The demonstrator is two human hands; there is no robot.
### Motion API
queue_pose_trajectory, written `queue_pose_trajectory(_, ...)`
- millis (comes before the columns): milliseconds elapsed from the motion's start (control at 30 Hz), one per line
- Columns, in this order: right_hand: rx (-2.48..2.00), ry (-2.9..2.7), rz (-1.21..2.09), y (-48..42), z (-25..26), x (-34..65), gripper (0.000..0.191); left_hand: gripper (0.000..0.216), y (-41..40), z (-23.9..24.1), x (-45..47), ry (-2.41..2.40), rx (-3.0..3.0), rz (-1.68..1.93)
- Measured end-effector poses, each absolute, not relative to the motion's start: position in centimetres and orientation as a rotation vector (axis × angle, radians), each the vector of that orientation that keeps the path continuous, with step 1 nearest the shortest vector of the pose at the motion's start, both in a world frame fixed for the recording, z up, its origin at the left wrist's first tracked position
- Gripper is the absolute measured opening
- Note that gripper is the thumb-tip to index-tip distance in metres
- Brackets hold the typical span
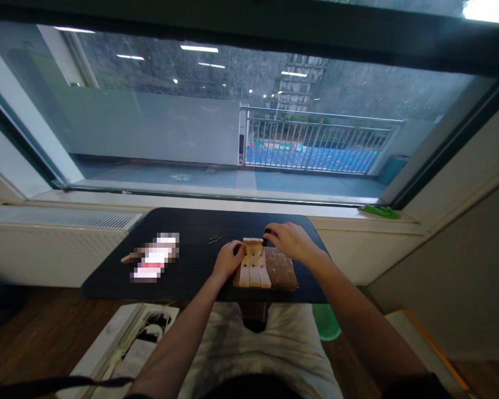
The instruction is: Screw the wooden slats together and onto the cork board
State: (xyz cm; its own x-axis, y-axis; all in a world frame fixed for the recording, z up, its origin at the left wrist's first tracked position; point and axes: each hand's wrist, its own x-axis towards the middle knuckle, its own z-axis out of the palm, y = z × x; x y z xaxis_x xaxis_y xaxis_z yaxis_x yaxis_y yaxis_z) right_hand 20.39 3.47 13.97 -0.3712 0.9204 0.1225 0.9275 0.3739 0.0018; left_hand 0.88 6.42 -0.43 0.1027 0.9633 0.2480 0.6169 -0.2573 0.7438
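Note:
A small wooden piece [253,266] made of three joined slats with holes lies on a brown board [280,270] on the black table [191,260]. My left hand [228,259] rests closed against the wood's left edge, steadying it. My right hand [289,241] is closed round a small dark tool [266,237] whose tip meets the wood's far right corner. A couple of loose screws [215,240] lie on the table just left of the wood.
A blurred white and pink item [156,256] with a wooden handle [130,257] sits at the table's left. A radiator [58,219] runs under the window. A green object [380,211] lies on the sill. A printed sheet [137,343] lies on the floor.

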Motion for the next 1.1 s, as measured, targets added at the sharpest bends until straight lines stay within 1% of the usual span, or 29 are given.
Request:
queue_pose_trajectory(433,-1.774,-2.547,-0.103,3.4,14.4,20.2,0.038,0.024,6.4,-0.3,0.9,1.534,1.927,0.994)
queue_pose_trajectory(1100,-1.781,-2.561,-0.143,3.2,15.0,19.8,0.036,0.025,6.3,-0.2,0.9,1.512,1.917,1.013)
